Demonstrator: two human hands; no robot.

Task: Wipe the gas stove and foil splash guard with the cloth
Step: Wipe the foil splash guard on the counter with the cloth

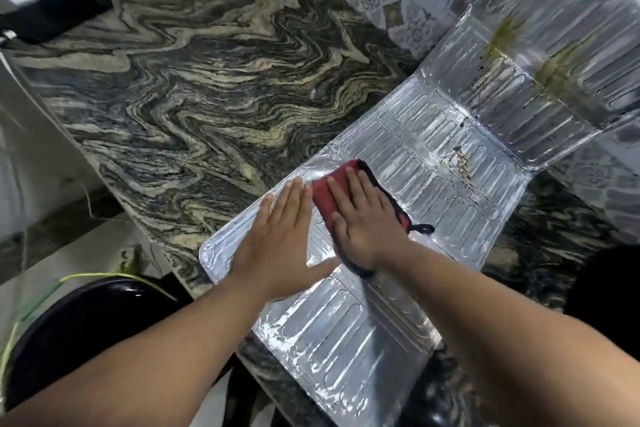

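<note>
The silver foil splash guard (433,149) lies unfolded flat on the marbled counter, its far panel propped up against the tiled wall with yellow-brown stains on it. My right hand (363,218) presses flat on a red cloth with black trim (325,194) in the middle of the near panel. Beside it, my left hand (280,236) rests flat on the foil with fingers spread, touching the cloth's left edge. The gas stove is not in view.
The swirled grey and beige stone counter (194,87) stretches to the left and back. A black object (55,17) and white bags sit at the far left corner. A glossy black round object (90,322) stands below the counter edge at lower left.
</note>
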